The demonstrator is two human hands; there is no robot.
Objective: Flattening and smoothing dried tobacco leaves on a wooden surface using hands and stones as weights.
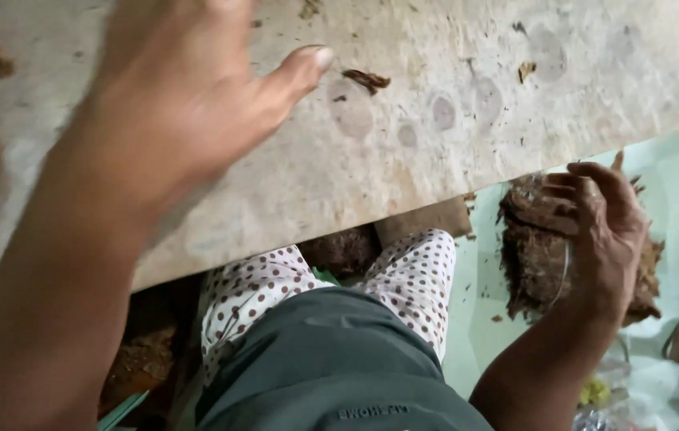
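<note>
head: brown pile (531, 239) under right hand (607, 231)

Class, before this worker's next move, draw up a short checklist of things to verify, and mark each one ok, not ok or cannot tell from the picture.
1. Left hand free to work: ok, it is spread open over the wooden board, holding nothing.
2. Right hand at the brown shredded pile: ok, fingers curled on its top.
3. Right hand actually gripping material: cannot tell, the palm is turned away.
4. Board surface clean: not ok, brown scraps and round stains lie on it.
5. Pile contained: not ok, crumbs are scattered on the pale green floor.
</note>
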